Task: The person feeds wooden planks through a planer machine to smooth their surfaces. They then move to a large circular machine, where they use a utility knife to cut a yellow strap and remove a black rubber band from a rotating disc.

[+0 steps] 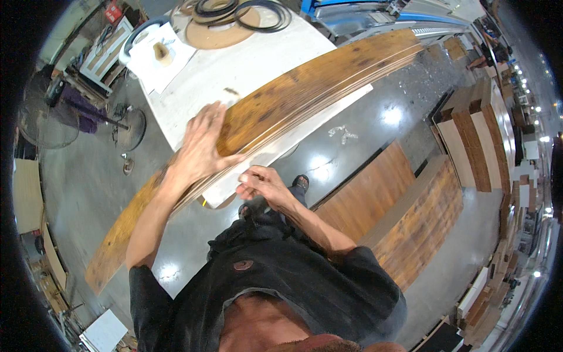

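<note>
A stack of long brown wood-grain boards [316, 79] lies slantwise across a white-topped table [275, 67], its ends reaching past the tabletop. My left hand [202, 144] rests on the top board, fingers stretched out and thumb toward the near edge. Several layered board edges show along that side. Close to the same edge, my right hand [261, 185] is closed with its fingers curled in. Whatever it may hold is hidden by the fingers.
Black and brown edge-band rolls [223, 26] and a white sheet [161, 56] lie on the table. A standing fan [50, 111] is at left. Wood-grain panels [375, 188] are low on the right, before stacked boards [475, 141]. A blue-and-grey machine [358, 17] stands at the back.
</note>
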Available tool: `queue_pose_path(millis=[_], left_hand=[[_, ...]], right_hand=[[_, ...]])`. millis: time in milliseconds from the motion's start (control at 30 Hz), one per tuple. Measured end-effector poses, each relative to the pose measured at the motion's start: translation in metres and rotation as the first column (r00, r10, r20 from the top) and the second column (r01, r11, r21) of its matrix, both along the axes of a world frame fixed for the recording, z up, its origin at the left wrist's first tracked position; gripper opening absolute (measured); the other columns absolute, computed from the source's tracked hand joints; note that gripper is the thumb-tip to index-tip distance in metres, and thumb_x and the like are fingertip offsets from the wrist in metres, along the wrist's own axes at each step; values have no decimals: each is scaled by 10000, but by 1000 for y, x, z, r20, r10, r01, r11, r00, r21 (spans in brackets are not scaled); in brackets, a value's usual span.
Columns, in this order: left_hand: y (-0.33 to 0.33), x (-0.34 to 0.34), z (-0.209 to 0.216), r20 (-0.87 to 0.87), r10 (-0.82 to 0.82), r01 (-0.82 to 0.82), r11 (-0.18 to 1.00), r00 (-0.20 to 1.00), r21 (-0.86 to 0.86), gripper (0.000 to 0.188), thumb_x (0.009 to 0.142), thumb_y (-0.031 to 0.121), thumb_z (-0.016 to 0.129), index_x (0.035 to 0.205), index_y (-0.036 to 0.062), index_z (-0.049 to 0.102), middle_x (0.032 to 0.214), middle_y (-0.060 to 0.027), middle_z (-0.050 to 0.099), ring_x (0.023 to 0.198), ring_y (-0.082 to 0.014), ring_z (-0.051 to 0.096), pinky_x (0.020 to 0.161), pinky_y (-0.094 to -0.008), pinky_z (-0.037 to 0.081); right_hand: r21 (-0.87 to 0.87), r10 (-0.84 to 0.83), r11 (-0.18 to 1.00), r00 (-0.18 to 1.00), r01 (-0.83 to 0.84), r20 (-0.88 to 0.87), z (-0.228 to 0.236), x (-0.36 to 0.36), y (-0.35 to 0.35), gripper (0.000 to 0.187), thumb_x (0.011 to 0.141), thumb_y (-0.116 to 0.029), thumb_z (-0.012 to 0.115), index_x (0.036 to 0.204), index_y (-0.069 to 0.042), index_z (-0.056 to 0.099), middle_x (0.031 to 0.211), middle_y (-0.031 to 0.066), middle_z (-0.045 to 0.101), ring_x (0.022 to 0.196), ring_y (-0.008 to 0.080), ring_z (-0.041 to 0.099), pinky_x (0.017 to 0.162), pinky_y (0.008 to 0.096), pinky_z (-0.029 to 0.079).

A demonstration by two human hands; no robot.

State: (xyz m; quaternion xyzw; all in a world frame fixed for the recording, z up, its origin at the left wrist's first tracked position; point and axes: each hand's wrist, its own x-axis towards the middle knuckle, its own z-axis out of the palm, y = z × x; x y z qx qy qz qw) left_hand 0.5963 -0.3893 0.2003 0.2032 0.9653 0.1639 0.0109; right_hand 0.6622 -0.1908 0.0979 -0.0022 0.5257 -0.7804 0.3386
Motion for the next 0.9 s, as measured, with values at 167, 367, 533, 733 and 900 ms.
queue_pose_path(millis=[167,367,533,733,900], left_hand=[[96,-87,-19,132,14,-1,995,991,-97,1267,602,587,837,1500,-71,233,1517,-303,293,1405,-437,318,1164,-541,291],[123,-103,-3,323,134,-113,990,937,-84,1256,572,377,920,1540,27,201,1468,-310,364,1364,-417,400,1144,-468,378],[132,-114,18,394,117,-80,991,912,-110,1232,571,299,925,1536,25,209,1453,-318,376,1354,-430,403,1152,-448,370],[138,-125,37,445,217,-145,971,869,-192,1227,531,229,931,1521,0,243,1470,-278,384,1355,-403,414,1158,-433,365],[112,-151,60,387,240,-165,962,890,-218,1226,523,145,919,1535,40,235,1490,-233,377,1378,-375,386,1162,-420,365]], right_hand=[[44,-334,941,941,336,-48,-15,-45,123,280,933,-273,665,1019,-10,625,861,147,709,741,184,688,661,299,553],[65,-659,729,724,681,-203,-19,-123,278,204,942,-201,637,999,-5,633,839,127,700,714,168,646,668,311,525],[30,-731,517,460,855,-504,32,-208,369,268,944,-235,643,1008,25,628,838,101,689,727,154,621,684,304,510],[51,-631,365,288,929,-720,51,-328,426,424,916,-280,697,1165,49,599,1040,98,673,818,179,650,724,292,525],[201,-498,335,354,921,-792,36,-435,491,537,870,-312,753,1228,49,581,1092,100,648,817,163,648,645,264,528]])
